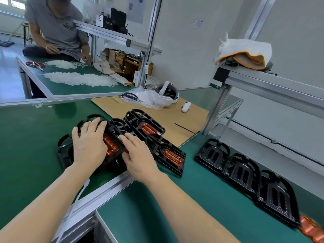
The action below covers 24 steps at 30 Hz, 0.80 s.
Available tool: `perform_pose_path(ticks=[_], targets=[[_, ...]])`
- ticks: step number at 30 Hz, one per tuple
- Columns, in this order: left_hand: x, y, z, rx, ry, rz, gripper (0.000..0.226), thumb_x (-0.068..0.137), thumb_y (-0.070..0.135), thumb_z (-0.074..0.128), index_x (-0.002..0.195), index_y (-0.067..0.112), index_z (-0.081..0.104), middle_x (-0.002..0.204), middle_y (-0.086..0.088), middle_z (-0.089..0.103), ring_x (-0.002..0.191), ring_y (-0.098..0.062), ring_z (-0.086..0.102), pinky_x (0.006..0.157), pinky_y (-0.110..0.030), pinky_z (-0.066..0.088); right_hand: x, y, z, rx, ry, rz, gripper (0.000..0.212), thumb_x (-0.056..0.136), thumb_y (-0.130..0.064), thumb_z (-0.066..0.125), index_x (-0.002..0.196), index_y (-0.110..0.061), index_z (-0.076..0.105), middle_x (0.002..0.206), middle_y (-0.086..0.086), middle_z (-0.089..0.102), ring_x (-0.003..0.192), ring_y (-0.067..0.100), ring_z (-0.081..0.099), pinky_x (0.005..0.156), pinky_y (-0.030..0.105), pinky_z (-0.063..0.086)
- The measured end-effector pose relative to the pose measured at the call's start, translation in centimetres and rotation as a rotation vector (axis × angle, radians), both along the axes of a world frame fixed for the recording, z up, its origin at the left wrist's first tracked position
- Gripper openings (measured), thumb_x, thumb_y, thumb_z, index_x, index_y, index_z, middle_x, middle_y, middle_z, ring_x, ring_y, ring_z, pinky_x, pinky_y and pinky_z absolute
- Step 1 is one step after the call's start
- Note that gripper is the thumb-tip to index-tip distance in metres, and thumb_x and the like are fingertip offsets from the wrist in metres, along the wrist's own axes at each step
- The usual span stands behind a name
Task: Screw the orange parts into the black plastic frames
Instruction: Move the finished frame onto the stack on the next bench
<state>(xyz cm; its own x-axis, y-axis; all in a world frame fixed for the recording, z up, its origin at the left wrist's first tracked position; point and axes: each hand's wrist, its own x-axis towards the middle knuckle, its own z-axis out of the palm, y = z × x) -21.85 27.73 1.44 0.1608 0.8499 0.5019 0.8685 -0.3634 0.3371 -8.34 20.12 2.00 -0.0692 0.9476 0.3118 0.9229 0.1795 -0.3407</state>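
Several black plastic frames lie overlapping on the green table. My left hand (89, 142) lies flat with straight fingers on the top frame (114, 130), which carries an orange part (110, 145). My right hand (138, 155) rests on that frame's right edge, fingers fairly straight. Two more frames with orange parts sit behind (149, 128) and to the right (172, 157). Three black frames without orange parts (242, 172) stand in a row at the right. Loose orange parts (310, 228) lie at the lower right.
A cardboard sheet (175, 118) lies behind the frames, with a white headset (166, 93), a controller (185, 107) and a plastic bag. An aluminium post (215, 109) holds a shelf with cloths (245, 53). Another person sits at the far table with white parts (78, 78).
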Motion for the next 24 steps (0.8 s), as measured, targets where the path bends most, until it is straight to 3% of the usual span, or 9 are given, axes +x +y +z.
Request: perform_pose_path(ticks=[9,19,24], targets=[[1.0,-0.6,0.0,0.022,-0.078,-0.018,0.057,0.073,-0.010,0.055,0.128,0.007,0.057,0.139,-0.014,0.050,0.129,-0.035,0.041,0.109,-0.054,0.016,2.4,-2.4,-0.4,0.025,0.072,-0.054,0.054,0.099,-0.016,0.045,0.150,-0.022,0.030,0.154,-0.001,0.031,0.141,0.015,0.022,0.118,0.033,0.014],[1.3,-1.8,-0.5,0.092,-0.131,-0.118,0.054,0.071,-0.017,0.056,0.120,0.004,0.062,0.131,-0.014,0.056,0.122,-0.035,0.049,0.109,-0.052,0.020,6.9,-6.3,-1.9,0.023,0.114,-0.341,0.059,0.095,-0.019,0.052,0.150,-0.024,0.030,0.153,-0.008,0.031,0.140,0.013,0.023,0.117,0.028,0.011],[1.5,-2.2,0.5,0.148,-0.158,-0.161,0.055,0.069,-0.018,0.053,0.119,0.004,0.063,0.129,-0.013,0.058,0.122,-0.034,0.049,0.109,-0.051,0.019,8.9,-7.6,-1.9,-0.117,0.111,-0.475,0.070,0.088,-0.022,0.055,0.152,-0.020,0.026,0.157,-0.004,0.025,0.144,0.016,0.020,0.119,0.033,0.014]])
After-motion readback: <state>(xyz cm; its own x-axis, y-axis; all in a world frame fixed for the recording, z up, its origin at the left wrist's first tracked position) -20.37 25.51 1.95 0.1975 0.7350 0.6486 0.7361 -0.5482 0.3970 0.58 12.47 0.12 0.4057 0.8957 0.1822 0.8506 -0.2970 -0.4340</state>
